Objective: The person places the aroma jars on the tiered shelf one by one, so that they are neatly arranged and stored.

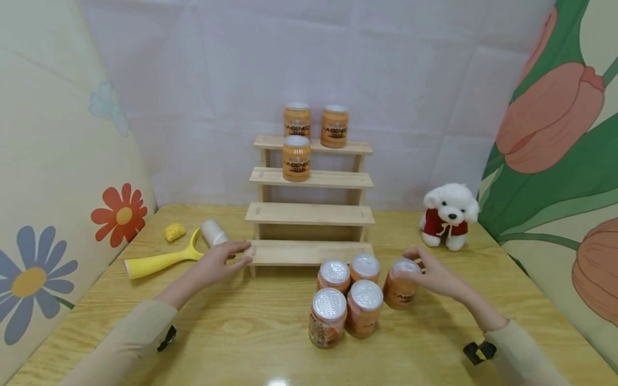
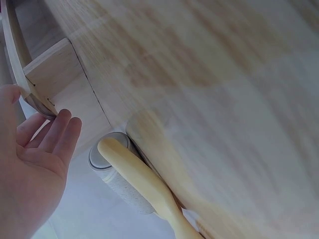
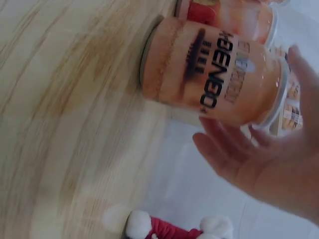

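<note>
A stepped wooden shelf (image 1: 309, 214) stands at the back middle of the table, with three orange cans (image 1: 296, 158) on its upper two steps. My left hand (image 1: 238, 253) lies open, its straight fingers (image 2: 62, 129) touching the left end of the lowest step (image 2: 50, 69). A cluster of orange cans (image 1: 365, 306) with silver lids stands in front of the shelf. My right hand (image 1: 419, 269) grips the rightmost can (image 1: 399, 294) near its top. In the right wrist view the fingers (image 3: 234, 149) reach behind that can (image 3: 209, 74) and the thumb is on its other side.
A yellow-handled lint roller (image 1: 159, 261) lies left of the shelf, close beside my left hand (image 2: 139, 184). A small yellow lump (image 1: 175, 231) sits behind it. A white plush dog (image 1: 448, 216) in red sits at the right back. Printed fabric walls enclose the table.
</note>
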### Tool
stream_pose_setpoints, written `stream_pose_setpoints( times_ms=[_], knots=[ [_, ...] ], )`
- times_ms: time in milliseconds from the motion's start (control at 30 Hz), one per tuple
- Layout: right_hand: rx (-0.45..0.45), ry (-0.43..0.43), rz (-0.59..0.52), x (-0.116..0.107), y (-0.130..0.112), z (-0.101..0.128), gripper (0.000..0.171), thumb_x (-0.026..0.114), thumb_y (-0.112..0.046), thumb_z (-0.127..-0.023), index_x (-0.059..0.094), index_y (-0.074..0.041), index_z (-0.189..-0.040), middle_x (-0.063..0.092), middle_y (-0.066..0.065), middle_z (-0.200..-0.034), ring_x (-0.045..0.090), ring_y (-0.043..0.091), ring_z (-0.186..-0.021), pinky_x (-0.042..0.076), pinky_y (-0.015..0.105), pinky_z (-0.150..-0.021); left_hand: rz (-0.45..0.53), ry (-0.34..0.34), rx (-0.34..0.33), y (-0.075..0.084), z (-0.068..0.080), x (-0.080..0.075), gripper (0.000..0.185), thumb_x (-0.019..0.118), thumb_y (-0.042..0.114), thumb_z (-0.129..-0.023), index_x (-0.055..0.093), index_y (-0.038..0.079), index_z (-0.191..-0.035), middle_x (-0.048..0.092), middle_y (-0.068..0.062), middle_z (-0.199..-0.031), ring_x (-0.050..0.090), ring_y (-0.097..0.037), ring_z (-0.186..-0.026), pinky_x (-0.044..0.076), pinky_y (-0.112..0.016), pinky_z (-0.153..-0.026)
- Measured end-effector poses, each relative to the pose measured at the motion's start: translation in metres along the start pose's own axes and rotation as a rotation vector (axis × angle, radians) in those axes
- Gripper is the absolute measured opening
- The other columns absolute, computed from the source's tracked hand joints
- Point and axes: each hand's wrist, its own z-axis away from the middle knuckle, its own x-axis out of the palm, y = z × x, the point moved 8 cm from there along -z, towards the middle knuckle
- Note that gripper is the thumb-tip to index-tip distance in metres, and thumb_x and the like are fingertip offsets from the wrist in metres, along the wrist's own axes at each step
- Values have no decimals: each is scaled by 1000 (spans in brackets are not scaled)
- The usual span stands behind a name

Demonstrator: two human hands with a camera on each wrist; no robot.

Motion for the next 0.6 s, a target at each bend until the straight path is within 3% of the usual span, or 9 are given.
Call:
stream_pose_setpoints(
  times_ms=[133,233,600],
  knots=[
    [-75,-122,-47,3,5,5,72,69,-23,-86,31,2,-143,40,26,-139,46,42,-122,46,50,-97,-9,8,7,0,0,-1,44,60,20,-93,54,-8,-126,55,-27,-127,58,-42,-109,54,-47,-88],
    [-81,-154,-74,3,9,7,73,69,-22,-86,31,-1,-144,41,25,-139,45,41,-122,45,49,-98,-13,14,16,1,0,-2,43,61,19,-93,54,-8,-125,55,-28,-126,58,-42,-108,55,-47,-87],
    [32,11,-44,7,9,4,67,74,-32,-81,45,2,-130,58,15,-116,57,28,-106,55,31,-81,-20,10,20,1,0,-1,43,61,19,-92,55,-8,-125,55,-28,-126,58,-42,-108,55,-47,-86]
  ],
)
